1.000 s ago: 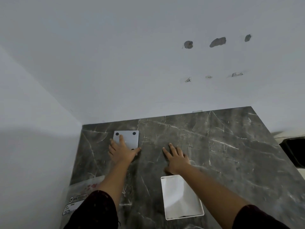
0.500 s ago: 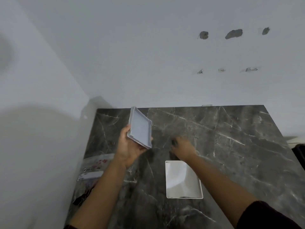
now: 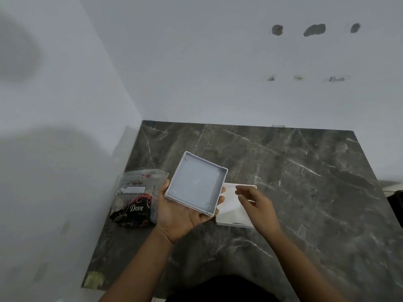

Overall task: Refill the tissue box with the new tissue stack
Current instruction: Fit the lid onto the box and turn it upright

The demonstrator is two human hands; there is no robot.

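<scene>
My left hand (image 3: 182,213) holds a shallow white square box part (image 3: 196,182), palm up, its hollow inside facing me and empty. A second white box part (image 3: 231,211) lies flat on the dark marble table (image 3: 305,192), partly behind the held piece. My right hand (image 3: 257,203) hovers over that lying part with fingers loosely spread, holding nothing. A plastic pack labelled Dove (image 3: 136,199), the tissue stack, lies at the table's left side by the wall.
White walls close off the table at the back and the left. A dark object (image 3: 395,205) sits past the table's right edge. A small pale scrap (image 3: 94,279) lies at the near left corner.
My left hand lifted the white box part off the table and turned it hollow side up toward me. My right hand came off the table and now hovers over the lying part.
</scene>
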